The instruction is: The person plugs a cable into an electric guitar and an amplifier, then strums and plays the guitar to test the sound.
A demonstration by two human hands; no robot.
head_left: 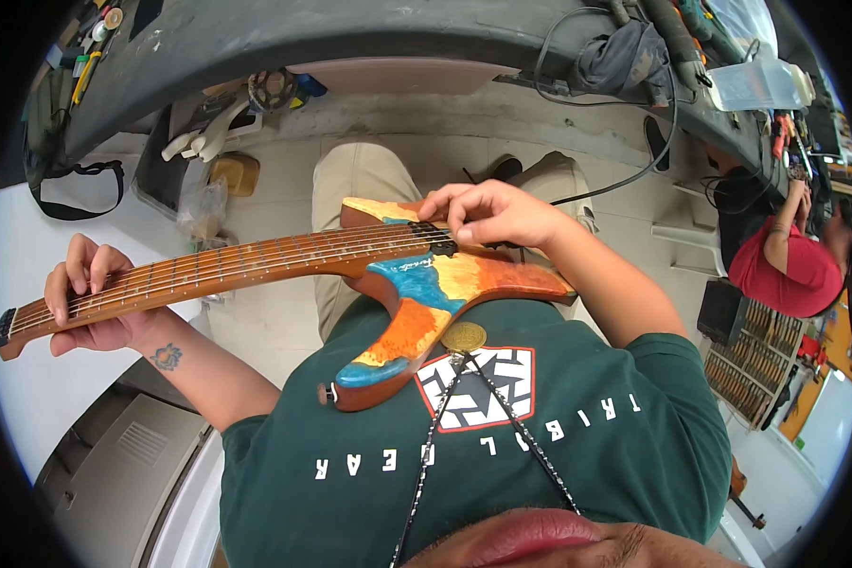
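A headless electric guitar [407, 312] lies across my lap and against my green shirt, its body patched in blue, yellow and orange wood. Its long brown neck [227, 270] points to the left. Near the neck's far end, my left hand [95, 293] wraps round it, the thumb beneath and fingertips bent over the strings. Over the strings beside a black pickup [439, 241], my right hand [488, 213] is curled with thumb and fingers drawn together. Whether a pick sits between them is hidden.
A dark workbench [350, 38] curves across the far side, with a black cable [667, 156] hanging off it. A clear plastic bottle [762, 87] stands at the far right. Beyond it, a person in red [790, 265] works at a bench. A round pendant [464, 338] hangs near the guitar body.
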